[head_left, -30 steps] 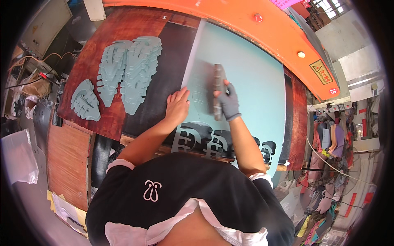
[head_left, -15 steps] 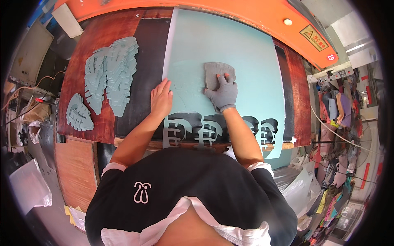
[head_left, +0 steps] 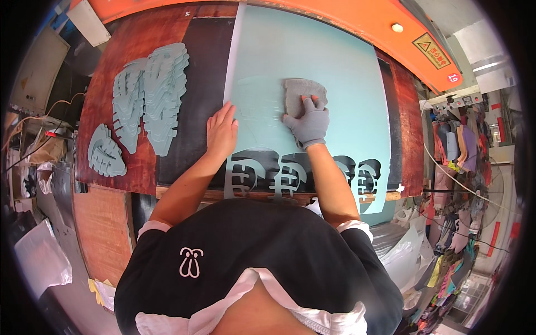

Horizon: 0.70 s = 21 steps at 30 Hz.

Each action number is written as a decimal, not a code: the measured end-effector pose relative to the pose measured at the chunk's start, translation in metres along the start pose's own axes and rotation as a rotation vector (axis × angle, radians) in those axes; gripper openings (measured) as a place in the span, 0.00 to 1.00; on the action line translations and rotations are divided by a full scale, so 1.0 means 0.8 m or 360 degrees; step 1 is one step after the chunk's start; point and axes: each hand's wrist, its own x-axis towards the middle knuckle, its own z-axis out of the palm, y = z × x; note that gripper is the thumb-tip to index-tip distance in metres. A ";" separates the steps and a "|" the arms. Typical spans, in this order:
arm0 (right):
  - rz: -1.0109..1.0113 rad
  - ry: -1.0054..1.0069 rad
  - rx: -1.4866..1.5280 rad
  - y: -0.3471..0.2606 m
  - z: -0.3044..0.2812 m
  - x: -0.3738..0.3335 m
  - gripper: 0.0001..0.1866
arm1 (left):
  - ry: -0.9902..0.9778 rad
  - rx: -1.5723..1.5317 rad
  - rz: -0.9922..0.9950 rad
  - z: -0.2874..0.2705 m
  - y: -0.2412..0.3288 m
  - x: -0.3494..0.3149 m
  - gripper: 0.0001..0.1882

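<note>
A pale teal sheet [head_left: 346,61] lies over the dark board in front of me. My left hand [head_left: 222,131], bare, rests at its left edge with the fingers stretched out. On the sheet's middle sits a rough grey cloth pad [head_left: 296,97]. My right hand [head_left: 310,125], in a grey fingerless glove, grips the pad's near side with bent fingers and presses it to the surface. The sheet's near end has several curved cut-outs [head_left: 290,173] in a row, where the dark board shows through; my right forearm covers part of them.
Two overlapping stacks of teal cut pieces [head_left: 162,100] lie on the reddish board at left, with a smaller pile [head_left: 106,153] nearer me. An orange machine beam [head_left: 357,22] spans the far side. Many coloured pieces [head_left: 452,151] hang at right.
My right hand and the pad have shifted slightly right and away from me. The left hand stays at the sheet's edge. The whole view has moved a little.
</note>
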 end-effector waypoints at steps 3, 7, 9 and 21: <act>-0.0017 0.0000 -0.0008 0.001 0.000 0.001 0.39 | -0.0007 -0.0017 -0.0013 0.000 0.001 0.000 0.21; -0.0048 0.0022 -0.0029 0.004 0.005 0.001 0.39 | -0.0055 -0.0095 -0.0070 0.001 0.002 0.000 0.22; -0.0062 0.0042 -0.0040 0.011 0.010 0.000 0.39 | -0.0054 -0.0093 -0.0061 0.001 0.001 0.000 0.22; 0.0311 0.0278 0.0610 0.164 -0.063 -0.162 0.10 | -0.0124 -0.0437 0.0053 -0.052 -0.009 -0.068 0.25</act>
